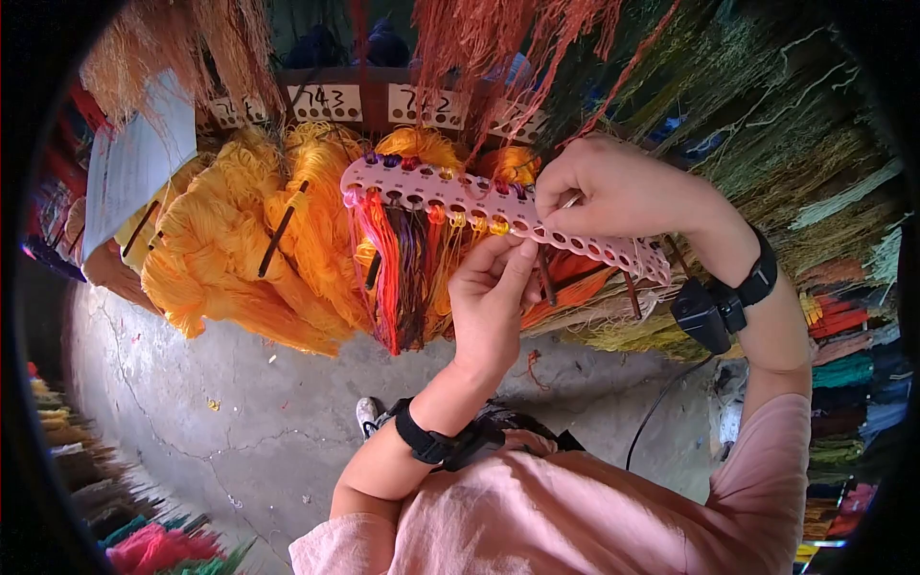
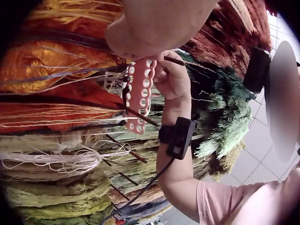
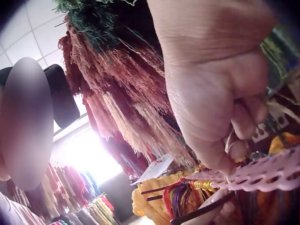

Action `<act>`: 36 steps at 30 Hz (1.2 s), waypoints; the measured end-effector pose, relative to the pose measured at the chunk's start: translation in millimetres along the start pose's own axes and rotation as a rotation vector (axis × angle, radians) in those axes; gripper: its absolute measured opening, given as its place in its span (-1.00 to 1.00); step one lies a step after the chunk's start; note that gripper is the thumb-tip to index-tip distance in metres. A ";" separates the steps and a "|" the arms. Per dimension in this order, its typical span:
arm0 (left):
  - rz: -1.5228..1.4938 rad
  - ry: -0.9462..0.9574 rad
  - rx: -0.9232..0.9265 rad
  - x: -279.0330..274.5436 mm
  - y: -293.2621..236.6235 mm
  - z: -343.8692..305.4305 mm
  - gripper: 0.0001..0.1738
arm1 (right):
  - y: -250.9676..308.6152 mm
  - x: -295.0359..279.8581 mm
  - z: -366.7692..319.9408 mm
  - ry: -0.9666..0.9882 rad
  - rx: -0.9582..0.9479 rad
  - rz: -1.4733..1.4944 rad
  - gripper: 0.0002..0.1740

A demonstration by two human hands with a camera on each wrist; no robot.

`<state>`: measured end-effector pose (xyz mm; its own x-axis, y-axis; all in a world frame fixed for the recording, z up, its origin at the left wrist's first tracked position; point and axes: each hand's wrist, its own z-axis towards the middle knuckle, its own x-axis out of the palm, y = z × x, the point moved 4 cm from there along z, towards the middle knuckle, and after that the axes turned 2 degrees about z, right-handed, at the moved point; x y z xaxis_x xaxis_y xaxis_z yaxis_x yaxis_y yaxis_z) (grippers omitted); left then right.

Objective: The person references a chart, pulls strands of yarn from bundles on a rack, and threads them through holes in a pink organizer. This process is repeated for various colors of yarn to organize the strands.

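A long pink plastic thread card (image 1: pixel 369 174) with rows of round holes lies tilted across the head view. Red, purple, orange and yellow threads (image 1: pixel 383 264) are looped through its left holes and hang below. My left hand (image 1: pixel 489 307) pinches the card's lower edge near the middle, thumb and forefinger right at the holes. Above it, my right hand (image 1: pixel 613 187) has fingers curled with the thumb against them. A pale thread (image 3: pixel 228 143) passes from that grip to the card's edge in the right wrist view. The card's far end (image 2: pixel 136 125) shows bare holes.
Big orange skeins (image 1: pixel 220 230) hang on dark rods (image 1: pixel 283 230) behind the card. Numbered labels (image 1: pixel 326 103) line the rack above. Coral strands (image 1: pixel 517 48) hang from the top, green skeins (image 1: pixel 795 144) at the right. A paper sheet (image 1: pixel 144 163) hangs at the left.
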<state>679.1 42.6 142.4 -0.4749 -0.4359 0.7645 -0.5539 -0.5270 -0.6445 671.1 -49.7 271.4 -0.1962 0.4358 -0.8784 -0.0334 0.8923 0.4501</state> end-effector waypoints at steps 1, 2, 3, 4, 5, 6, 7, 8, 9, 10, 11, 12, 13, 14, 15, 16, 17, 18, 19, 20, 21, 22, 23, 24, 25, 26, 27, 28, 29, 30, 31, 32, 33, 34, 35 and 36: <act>0.011 0.001 -0.003 0.9 -1.3 -0.3 -0.85 | 1.2 0.5 0.2 0.006 0.011 -0.006 -0.88; 0.022 0.002 -0.006 1.4 -2.1 -0.7 -0.85 | 2.7 0.8 0.0 0.013 0.023 -0.012 -0.88; 0.018 0.002 -0.006 1.1 -2.3 -1.1 -0.86 | 3.3 1.7 -0.5 0.037 0.077 0.023 -0.89; 0.013 0.002 -0.006 0.7 -2.1 -1.3 -0.86 | 4.5 2.4 -1.2 0.062 0.130 0.058 -0.89; 0.008 0.002 -0.005 0.2 -2.2 -1.5 -0.87 | 4.3 3.5 -1.6 0.088 0.184 0.091 -0.90; -0.029 0.023 -0.010 -1.6 -3.0 -3.5 -0.88 | 3.5 3.3 -2.2 0.073 0.173 0.108 -0.89; -0.065 0.043 -0.013 -5.2 -4.7 -7.9 -0.89 | 0.8 3.3 -4.4 0.058 0.162 0.126 -0.89; -0.099 0.061 -0.016 -6.8 -8.1 -12.4 -0.90 | -2.3 3.8 -6.7 0.043 0.147 0.144 -0.87; -0.146 0.078 -0.016 -5.3 -12.6 -17.9 -0.90 | -6.3 6.0 -9.1 0.024 0.145 0.234 -0.88; -0.191 0.094 -0.013 -1.7 -19.9 -24.4 -0.89 | -10.8 9.9 -12.5 0.007 0.140 0.325 -0.89; -0.236 0.109 -0.007 -0.5 -26.3 -28.9 -0.89 | -15.2 13.6 -15.4 -0.009 0.131 0.415 -0.89; -0.367 0.273 -0.022 1.4 -30.3 -32.4 -0.91 | -18.1 16.6 -18.0 -0.017 0.090 0.467 -0.89; -0.455 0.334 -0.086 6.4 -35.1 -34.0 -0.85 | -16.8 15.9 -21.7 -0.030 0.149 0.508 -0.89; -0.470 0.428 -0.158 7.7 -34.8 -31.3 -0.81 | -11.0 12.8 -24.9 -0.036 0.204 0.546 -0.88; -0.481 0.518 -0.226 8.7 -35.6 -27.3 -0.75 | -5.7 10.8 -26.5 -0.036 0.254 0.582 -0.88; -0.354 0.460 -0.249 11.8 -35.8 -20.5 -0.71 | -0.3 9.1 -27.7 -0.057 0.248 0.645 -0.87; -0.232 0.398 -0.275 16.2 -34.8 -15.4 -0.67 | 4.0 7.6 -30.5 -0.077 0.247 0.707 -0.87; -0.113 0.382 -0.290 18.8 -34.6 -15.0 -0.64 | 6.2 7.1 -32.4 -0.100 0.256 0.767 -0.86; 0.001 0.369 -0.313 20.1 -33.5 -14.3 -0.60 | 7.7 7.9 -31.7 -0.110 0.250 0.776 -0.86; 0.140 0.370 -0.296 19.3 -31.1 -10.9 -0.70 | 8.4 9.1 -31.9 -0.124 0.250 0.787 -0.85; 0.222 0.337 -0.252 14.9 -30.6 -9.5 -0.76 | 8.4 9.9 -31.9 -0.141 0.255 0.798 -0.85; 0.305 0.306 -0.210 10.1 -30.5 -7.8 -0.81 | 8.7 11.8 -30.2 -0.128 0.230 0.824 -0.85; 0.388 0.277 -0.169 5.9 -32.6 -6.7 -0.86 | 6.2 15.1 -28.1 -0.162 0.228 0.763 -0.84; 0.320 0.227 -0.134 1.7 -35.8 -11.3 -0.86 | 3.0 19.8 -25.7 -0.196 0.225 0.702 -0.84; 0.329 0.211 -0.021 -4.8 -39.1 -16.3 -0.86 | 2.5 21.6 -24.0 -0.231 0.223 0.642 -0.83; 0.338 0.196 0.091 -15.1 -39.9 -21.9 -0.86 | 5.5 24.1 -22.4 -0.154 0.216 0.531 -0.77; 0.345 0.181 0.203 -26.0 -42.0 -28.5 -0.86 | 8.1 25.0 -21.7 -0.121 0.251 0.302 -0.70; 0.321 0.197 0.165 -42.6 -45.8 -37.9 -0.85 | 10.6 24.7 -19.8 -0.136 0.228 0.249 -0.69; 0.310 0.288 0.175 -57.3 -58.3 -46.9 -0.78 | 12.4 24.4 -18.1 -0.153 0.207 0.196 -0.67; 0.110 0.275 -0.067 -80.1 -57.5 -56.3 -0.68 | 13.5 24.4 -17.2 -0.165 0.211 0.170 -0.67; -0.052 0.253 -0.087 -101.9 -61.1 -65.3 -0.64 | 14.8 24.3 -16.4 -0.178 0.217 0.144 -0.67; -0.123 0.273 -0.133 -128.8 -65.5 -73.2 -0.73 | 16.1 24.2 -15.4 -0.191 0.222 0.118 -0.67; -0.177 0.256 -0.218 -157.3 -70.7 -83.8 -0.72 | 15.0 24.3 -15.3 -0.178 0.236 0.109 -0.66; -0.417 0.073 -0.305 -226.4 -67.9 -107.9 -0.73 | 15.9 23.6 -12.1 -0.167 0.253 0.098 -0.65; -0.281 -0.135 -0.374 -255.8 -75.4 -122.5 -0.72 | 16.4 24.4 -11.1 -0.153 0.267 0.089 -0.64; -0.283 -0.178 -0.382 -286.0 -78.7 -135.8 -0.77 | 18.9 24.5 -9.7 -0.194 0.301 0.104 -0.64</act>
<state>765.6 307.8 -26.8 -0.1646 -0.4501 0.8777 -0.8705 -0.3521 -0.3438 656.1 -23.3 259.9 0.0073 0.5141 -0.8577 0.2724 0.8242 0.4964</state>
